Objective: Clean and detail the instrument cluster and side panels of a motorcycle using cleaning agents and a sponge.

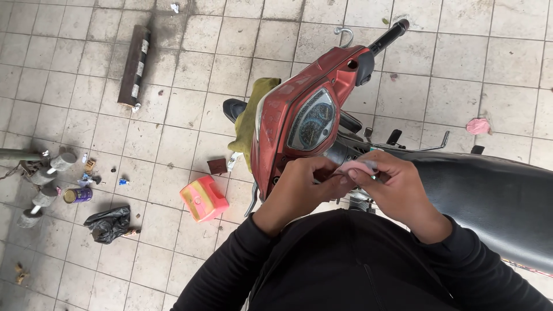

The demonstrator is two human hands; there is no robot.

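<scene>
From my head view I look straight down at both hands, which meet just below the red scooter's handlebar cover (299, 109). My left hand (299, 187) and my right hand (394, 187) are together on a small pink cloth (358, 167): the left grip pinches its near end between thumb and fingers, and the right grip is closed over its other end, with fingers curled around it. The cloth sits between the two hands, right against the scooter's body just under the instrument panel (313, 121). I cannot tell whether anything else lies inside the cloth. The scooter's black seat (489, 196) stretches away to my right, and a black handlebar grip (389, 35) points up and away at the top. A yellow-green rag (250, 115) hangs off the front of the scooter on my left side. On the tiled floor (461, 69) to the left lie an orange and yellow plastic stool (203, 198) tipped on its side, a crumpled black plastic bag (108, 223), a small purple can (78, 194), and a long dark bar (133, 64) farther off. A pink scrap (477, 125) lies on the floor beyond the seat. My black sleeves (230, 270) fill the bottom of the view.
</scene>
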